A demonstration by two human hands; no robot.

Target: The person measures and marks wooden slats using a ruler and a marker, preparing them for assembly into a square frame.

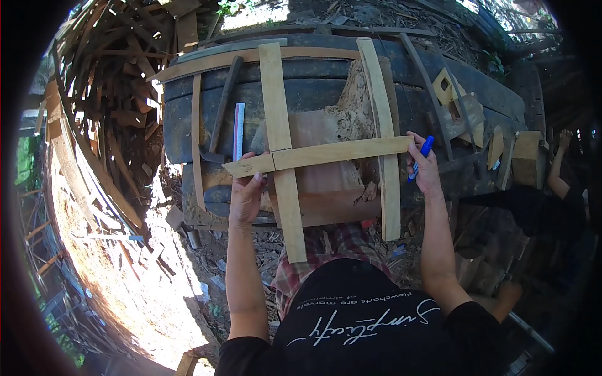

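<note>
A pale wooden slat (342, 152) lies crosswise over two longer slats, a left one (274, 94) and a right one (379, 103). My left hand (248, 195) grips its angled left end, thumb on the near side. At the other end, my right hand (425, 168) pinches the slat and also holds a blue marker (427, 146), tilted up. A dark line crosses the slat near the left upright piece. Just beyond my left hand, a ruler (239, 128) points away from me.
Beneath everything is a dark plank workbench (313, 95). A rough-edged wood block (354, 103) sits between the long slats. A hammer (224, 109) lies to the left, cut wood pieces (461, 109) to the right. Scrap wood (135, 81) is heaped at left; another person (558, 188) is at right.
</note>
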